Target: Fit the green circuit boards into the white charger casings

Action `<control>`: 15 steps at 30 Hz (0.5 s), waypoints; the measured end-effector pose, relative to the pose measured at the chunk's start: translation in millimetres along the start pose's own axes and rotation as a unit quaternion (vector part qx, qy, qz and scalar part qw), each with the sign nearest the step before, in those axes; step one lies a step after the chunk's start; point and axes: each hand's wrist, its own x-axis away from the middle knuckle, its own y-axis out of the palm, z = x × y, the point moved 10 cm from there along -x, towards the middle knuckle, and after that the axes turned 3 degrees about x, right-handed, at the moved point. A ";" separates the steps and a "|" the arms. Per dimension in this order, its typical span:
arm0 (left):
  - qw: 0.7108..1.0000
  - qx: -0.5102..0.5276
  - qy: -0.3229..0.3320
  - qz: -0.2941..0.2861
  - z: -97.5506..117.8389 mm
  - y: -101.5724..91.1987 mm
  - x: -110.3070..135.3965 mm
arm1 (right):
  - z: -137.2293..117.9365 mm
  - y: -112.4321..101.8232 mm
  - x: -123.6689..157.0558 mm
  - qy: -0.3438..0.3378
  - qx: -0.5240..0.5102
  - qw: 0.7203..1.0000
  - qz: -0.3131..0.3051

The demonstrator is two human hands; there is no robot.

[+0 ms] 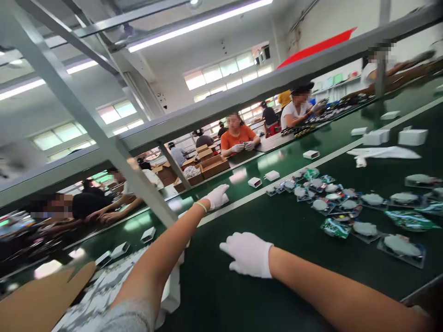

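Casing [225,199], white and mostly hidden, lies at the fingers of the left hand [215,197], beside the pale rail [242,200] between the far belt [290,161] and the near belt [207,281]. From my remote seat I see that hand's gloved fingers reaching out almost straight, but I cannot tell whether they grip the piece or only touch it. I see the right hand [246,254] nearer, above the near belt, part open, forefinger and thumb apart and pointing left, with nothing visible in it.

Going by the open-ended shell [255,182] just to the right on the far belt, I judge the piece light, hollow and stiff, likely smooth plastic that could slip under cloth gloves. I would pinch it across two opposite side walls, away from the open end, with modest pressure. I rate the circuit boards [335,228] on the right as more fragile, and would hold those by their edges only
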 end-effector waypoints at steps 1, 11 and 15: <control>1.000 -0.003 0.005 -0.020 -4.8 -0.9 16.3 | 0.5 -0.2 1.6 -0.004 -0.012 1.000 0.003; 0.984 -0.092 -0.038 -0.150 -19.2 23.9 262.2 | 6.5 13.4 -1.0 -0.019 -0.084 0.996 -0.002; 0.980 -0.133 -0.043 -0.143 -25.5 57.5 263.9 | 9.6 10.0 2.6 -0.005 -0.104 0.995 -0.002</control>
